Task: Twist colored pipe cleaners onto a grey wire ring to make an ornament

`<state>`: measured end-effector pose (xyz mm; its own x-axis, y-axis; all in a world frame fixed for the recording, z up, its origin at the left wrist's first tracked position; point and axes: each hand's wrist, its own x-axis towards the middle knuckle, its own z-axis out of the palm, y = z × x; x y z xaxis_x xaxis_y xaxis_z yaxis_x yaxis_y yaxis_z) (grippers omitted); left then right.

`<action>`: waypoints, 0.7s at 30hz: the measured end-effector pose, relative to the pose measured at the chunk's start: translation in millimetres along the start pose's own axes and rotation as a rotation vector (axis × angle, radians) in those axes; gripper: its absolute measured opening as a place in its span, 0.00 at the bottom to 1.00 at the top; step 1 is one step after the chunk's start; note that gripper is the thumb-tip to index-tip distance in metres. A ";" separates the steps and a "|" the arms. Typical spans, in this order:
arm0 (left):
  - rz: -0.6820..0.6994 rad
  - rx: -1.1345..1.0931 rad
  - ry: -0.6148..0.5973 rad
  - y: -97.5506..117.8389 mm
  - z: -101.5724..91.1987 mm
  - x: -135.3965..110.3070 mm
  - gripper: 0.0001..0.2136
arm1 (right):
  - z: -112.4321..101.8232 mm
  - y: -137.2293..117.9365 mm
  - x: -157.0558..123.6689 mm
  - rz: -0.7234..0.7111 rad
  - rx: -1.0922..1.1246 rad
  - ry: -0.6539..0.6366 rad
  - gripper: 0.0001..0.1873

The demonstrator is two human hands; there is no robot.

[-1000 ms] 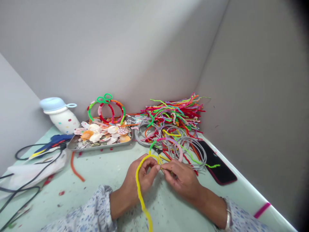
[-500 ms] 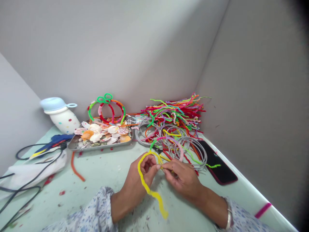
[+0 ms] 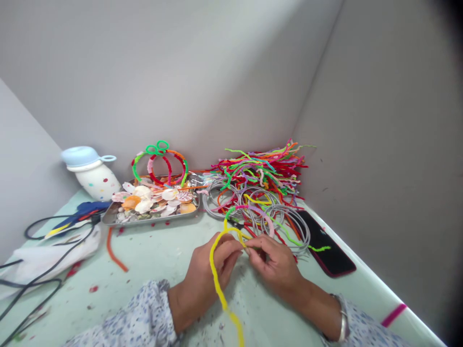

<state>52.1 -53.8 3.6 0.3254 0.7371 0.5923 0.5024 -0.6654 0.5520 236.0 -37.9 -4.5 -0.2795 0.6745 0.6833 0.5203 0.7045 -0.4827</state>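
Observation:
A long yellow pipe cleaner (image 3: 216, 277) arches over the back of my left hand (image 3: 206, 270), and its loose end hangs down to the bottom of the view. The fingers of that hand are closed in a pinch on its upper part. Close beside it, my right hand (image 3: 278, 267) pinches the yellow strand between thumb and forefinger, the fingertips almost meeting. The strand joins a ring (image 3: 255, 208) wrapped in green, pink, purple and pale pink fuzz, which rises behind both hands. My fingers hide the ring's lower part.
Behind my hands lie grey wire coils (image 3: 217, 212), pliers (image 3: 248, 230) and a heap of coloured pipe cleaners (image 3: 267, 166). A shell-filled metal tray (image 3: 144, 222), fuzzy rings (image 3: 134, 168) and a bottle (image 3: 94, 180) stand left. A phone (image 3: 331, 255) lies right; black cables (image 3: 47, 274) run left.
The yellow pipe cleaner's loose end has swung lower, to the bottom edge. My left fingers have rolled over and closed further near the right fingertips. The right hand has barely moved.

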 end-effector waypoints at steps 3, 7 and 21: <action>0.037 0.094 -0.009 -2.0 -1.8 0.2 0.08 | -0.4 -1.2 -0.4 0.008 0.001 -0.011 0.06; 0.126 0.168 0.000 -4.6 -4.3 1.2 0.09 | -0.5 -2.5 -1.0 0.023 0.006 -0.024 0.06; 0.223 0.297 0.007 -5.4 -7.6 -0.4 0.12 | 0.3 -2.2 -2.0 0.000 0.019 -0.002 0.06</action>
<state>43.1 -51.4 4.8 0.4480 0.5760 0.6838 0.6308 -0.7456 0.2149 235.2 -40.8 -5.0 -0.2806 0.6750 0.6823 0.5051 0.7084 -0.4931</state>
